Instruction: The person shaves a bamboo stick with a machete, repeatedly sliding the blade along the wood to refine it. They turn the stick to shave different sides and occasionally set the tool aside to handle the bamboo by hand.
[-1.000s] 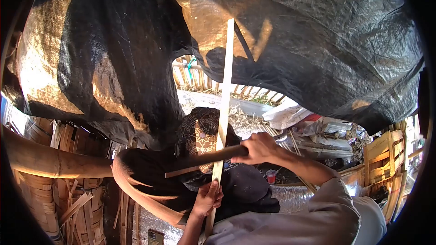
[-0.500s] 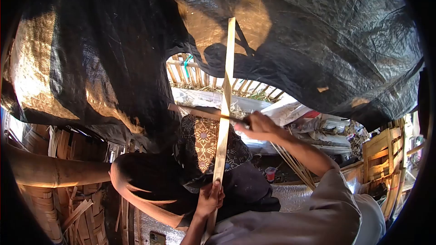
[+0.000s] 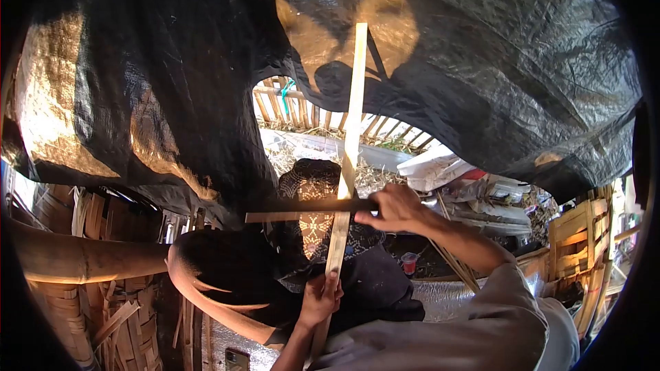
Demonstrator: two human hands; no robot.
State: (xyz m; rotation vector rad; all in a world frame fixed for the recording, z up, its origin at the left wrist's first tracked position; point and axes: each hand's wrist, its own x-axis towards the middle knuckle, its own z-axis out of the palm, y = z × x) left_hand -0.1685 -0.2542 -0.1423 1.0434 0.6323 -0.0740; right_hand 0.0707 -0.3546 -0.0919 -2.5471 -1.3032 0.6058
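Observation:
A long, flat bamboo strip stands out from my body, its far end raised towards a dark tarpaulin. My left hand is wrapped round its near part, with the thumb along the face. In my right hand is the handle of a long-bladed knife. The blade lies crosswise over the strip, about midway between its far end and my left hand, and points left. Beneath the blade, a dark patterned cloth covers part of my lap.
A black tarpaulin hangs ahead. To the left are a thick bamboo pole and woven bamboo panels. A red-and-clear cup, a wooden crate and thin sticks stand right. A phone lies at the bottom.
My right hand has drawn the knife along the bamboo strip towards me. The strip's far end has shifted slightly right. My left hand keeps its grip in nearly the same place.

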